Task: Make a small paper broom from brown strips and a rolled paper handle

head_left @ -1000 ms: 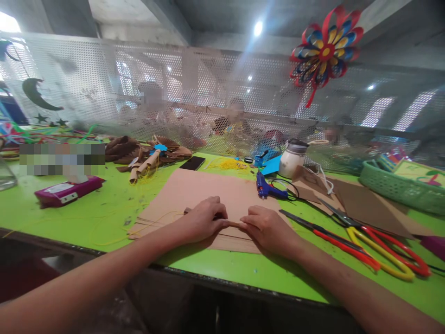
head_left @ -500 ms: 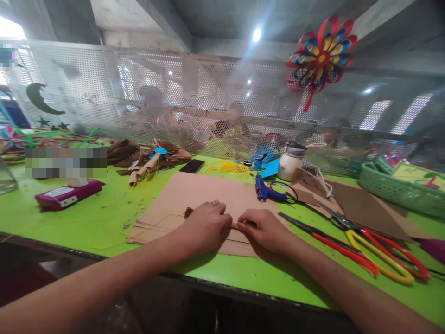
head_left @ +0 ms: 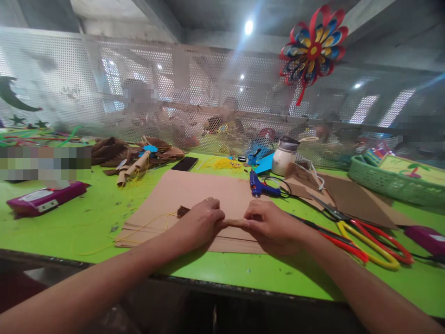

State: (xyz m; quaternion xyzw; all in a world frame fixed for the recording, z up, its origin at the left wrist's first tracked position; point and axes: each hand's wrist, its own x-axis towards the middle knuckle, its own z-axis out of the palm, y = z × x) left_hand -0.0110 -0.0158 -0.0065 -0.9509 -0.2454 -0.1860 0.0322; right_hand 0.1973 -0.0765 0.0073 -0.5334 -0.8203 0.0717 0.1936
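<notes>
My left hand (head_left: pixel 200 221) and my right hand (head_left: pixel 269 224) rest side by side on a stack of brown paper sheets (head_left: pixel 194 192) on the green table (head_left: pixel 90 211). Both are closed in a pinch on a narrow folded brown paper strip (head_left: pixel 232 222) that runs between them. The strip's dark pleated end (head_left: pixel 182 211) sticks out to the left of my left hand. A thin yellow thread (head_left: pixel 153 221) lies over the sheets near my left wrist.
A blue glue gun (head_left: pixel 259 186) and red and yellow scissors (head_left: pixel 365 234) lie right of the sheets. A white jar (head_left: pixel 283 160), green basket (head_left: pixel 389 185), black phone (head_left: pixel 185 163), pink box (head_left: pixel 45 197) and paper rolls (head_left: pixel 134 166) stand behind. A perforated screen (head_left: pixel 194 93) closes the back.
My hands have stayed together on the strip, their fingers shifting along it. The view has turned a little to the right, so things sit further left in the picture.
</notes>
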